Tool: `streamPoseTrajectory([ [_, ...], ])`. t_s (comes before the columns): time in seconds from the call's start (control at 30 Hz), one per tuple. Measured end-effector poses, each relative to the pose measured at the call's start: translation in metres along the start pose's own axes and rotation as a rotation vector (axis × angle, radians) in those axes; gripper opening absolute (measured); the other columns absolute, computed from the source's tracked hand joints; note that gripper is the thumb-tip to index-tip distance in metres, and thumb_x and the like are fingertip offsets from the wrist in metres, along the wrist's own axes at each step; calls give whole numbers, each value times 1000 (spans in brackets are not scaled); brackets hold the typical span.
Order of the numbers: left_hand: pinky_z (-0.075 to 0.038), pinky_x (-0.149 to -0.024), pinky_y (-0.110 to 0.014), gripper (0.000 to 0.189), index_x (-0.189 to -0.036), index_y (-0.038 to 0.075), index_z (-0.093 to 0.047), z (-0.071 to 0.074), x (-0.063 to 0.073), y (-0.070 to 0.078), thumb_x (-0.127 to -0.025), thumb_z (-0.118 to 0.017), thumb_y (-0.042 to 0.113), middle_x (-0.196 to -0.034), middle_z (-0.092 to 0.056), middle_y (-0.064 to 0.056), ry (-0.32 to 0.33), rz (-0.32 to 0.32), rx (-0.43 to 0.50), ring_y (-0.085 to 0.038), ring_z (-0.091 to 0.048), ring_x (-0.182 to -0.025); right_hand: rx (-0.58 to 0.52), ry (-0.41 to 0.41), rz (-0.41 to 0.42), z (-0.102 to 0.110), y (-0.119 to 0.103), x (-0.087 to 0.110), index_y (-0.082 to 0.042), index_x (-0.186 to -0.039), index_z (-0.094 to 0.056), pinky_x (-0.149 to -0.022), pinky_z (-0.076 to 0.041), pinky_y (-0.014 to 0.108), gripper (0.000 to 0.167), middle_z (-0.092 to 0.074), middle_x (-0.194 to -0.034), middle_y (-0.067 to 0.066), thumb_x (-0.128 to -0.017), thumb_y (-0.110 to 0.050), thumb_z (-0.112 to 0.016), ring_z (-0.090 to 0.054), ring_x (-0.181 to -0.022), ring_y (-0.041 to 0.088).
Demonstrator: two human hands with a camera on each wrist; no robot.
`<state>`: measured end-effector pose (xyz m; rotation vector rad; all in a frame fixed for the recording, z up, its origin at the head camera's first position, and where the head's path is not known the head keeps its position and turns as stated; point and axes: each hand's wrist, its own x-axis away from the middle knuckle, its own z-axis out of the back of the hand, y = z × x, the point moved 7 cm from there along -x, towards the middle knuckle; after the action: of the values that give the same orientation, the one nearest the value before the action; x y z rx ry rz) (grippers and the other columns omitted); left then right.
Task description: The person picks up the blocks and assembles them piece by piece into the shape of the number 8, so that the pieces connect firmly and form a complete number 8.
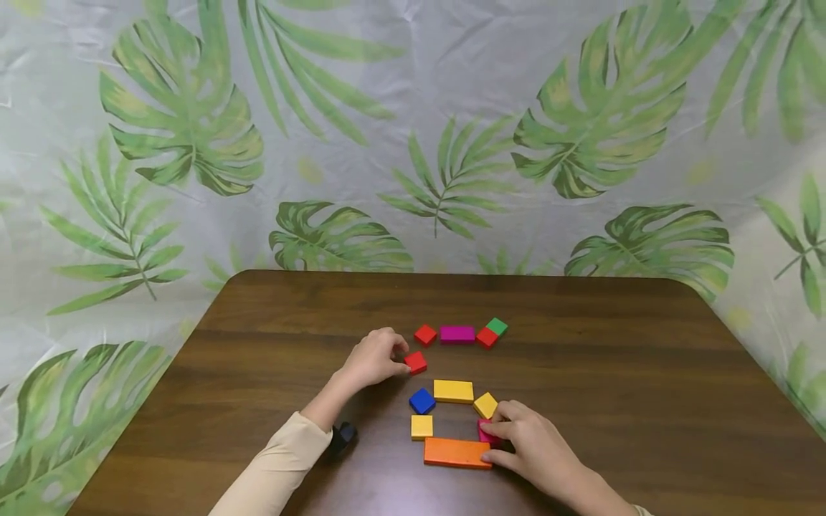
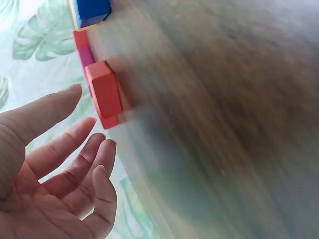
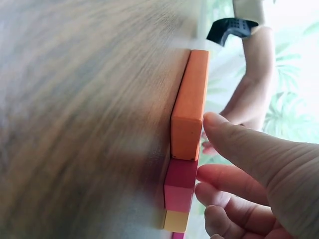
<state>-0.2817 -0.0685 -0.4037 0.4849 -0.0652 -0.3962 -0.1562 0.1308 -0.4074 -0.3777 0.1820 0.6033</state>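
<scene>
Block ring (image 1: 453,390): 6 laid.
Block arc (image 1: 457,335): seemingly unfinished at 3 o'clock.
Left hand (image 1: 373,357): relaxed.
Right hand (image 1: 532,446): unclenched, orange block (image 1: 454,452) touched.

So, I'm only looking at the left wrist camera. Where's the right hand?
Observer: The right hand is at the orange rectangular block, its thumb by the block's right end.
Operator: Ooh, what's next to that orange one there?
Observer: A pink block, between it and a yellow block.
Operator: And is there any green?
Observer: Yes, one green block, at the far side beside a red block.
</scene>
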Motion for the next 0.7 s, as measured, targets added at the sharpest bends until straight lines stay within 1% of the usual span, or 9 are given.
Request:
streamPoseTrajectory([
  [0.07, -45, -62, -27, 24, -91, 8, -70, -4, -4, 2, -73, -79, 22, -87, -61, -4, -14, -1, -7, -13, -54, -74, -2, -2, -3, 0, 0, 0, -8, -101, -74, -59, -37, 13, 40, -51, -83, -12, -69, -31, -80, -40, -74, -1],
  [0.13, -45, -62, -27, 25, -90, 7, -71, -7, -7, 4, -72, -80, 23, -86, -62, -5, -18, -12, -17, -13, -53, -73, -1, 2, -3, 0, 0, 1, -9, -101, -74, -59, -38, 13, 40, -51, -83, -12, -69, -31, -80, -40, -74, -1],
  [0.2, -44, -62, -27, 26, -89, 7, -71, -9, -10, 6, -72, -81, 23, -86, -63, -4, -18, -9, -22, -12, -52, -72, -1, 6, -1, 1, 0, 1, -8, -101, -74, -59, -38, 13, 40, -51, -83, -12, -69, -31, -81, -40, -74, -1],
  [0.37, -45, -62, -26, 26, -91, 8, -71, -11, -9, 5, -72, -80, 23, -85, -65, -3, -20, 16, -33, -12, -53, -71, 6, 25, 4, 3, -1, 1, -8, -100, -74, -59, -38, 13, 40, -52, -82, -12, -67, -30, -82, -41, -75, 0],
  [0.43, -45, -62, -26, 26, -92, 9, -72, -11, -6, 3, -72, -80, 22, -86, -66, -2, -23, 24, -46, -11, -54, -71, 9, 29, 6, 4, -1, 2, -8, -99, -75, -59, -38, 13, 40, -52, -82, -12, -67, -30, -82, -40, -75, 0],
  [0.57, -45, -60, -26, 26, -93, 11, -74, -9, 6, -6, -71, -81, 22, -87, -68, -2, -28, 60, -60, -12, -54, -70, 0, 25, 12, 3, -2, 2, -8, -99, -75, -59, -38, 13, 39, -53, -82, -12, -67, -31, -81, -40, -75, 0],
  [0.67, -44, -59, -26, 26, -92, 11, -74, -5, 17, -10, -70, -82, 20, -87, -68, -2, -25, 86, -49, -12, -54, -69, -6, 22, 13, 3, -1, 1, -9, -99, -75, -59, -39, 13, 39, -54, -82, -11, -68, -30, -81, -41, -75, 0],
  [0.7, -44, -59, -26, 25, -92, 10, -74, -4, 20, -11, -70, -82, 19, -87, -69, -3, -22, 85, -36, -11, -54, -68, -8, 26, 12, 4, -1, 1, -9, -99, -75, -59, -39, 13, 39, -54, -82, -11, -67, -30, -81, -41, -74, 0],
])
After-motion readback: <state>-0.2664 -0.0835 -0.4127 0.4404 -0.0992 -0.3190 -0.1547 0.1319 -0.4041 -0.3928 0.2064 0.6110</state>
